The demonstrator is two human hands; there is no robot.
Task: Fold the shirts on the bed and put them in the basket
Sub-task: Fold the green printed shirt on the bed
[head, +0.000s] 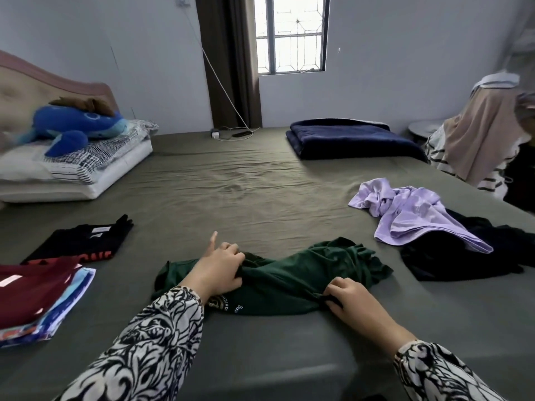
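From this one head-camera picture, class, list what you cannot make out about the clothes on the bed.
- Crumpled dark green shirt: white chest print too small, partly under the left hand.
- Black garment: mostly covered by the lilac satin shirt.
- Folded maroon shirt: cut off by the left edge.
- Basket: out of view.

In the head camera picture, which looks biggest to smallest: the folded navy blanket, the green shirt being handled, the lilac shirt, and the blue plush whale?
1. green shirt, though it is nearest the camera
2. navy blanket and lilac shirt: they look alike, and the blanket lies farther off
3. blue plush whale
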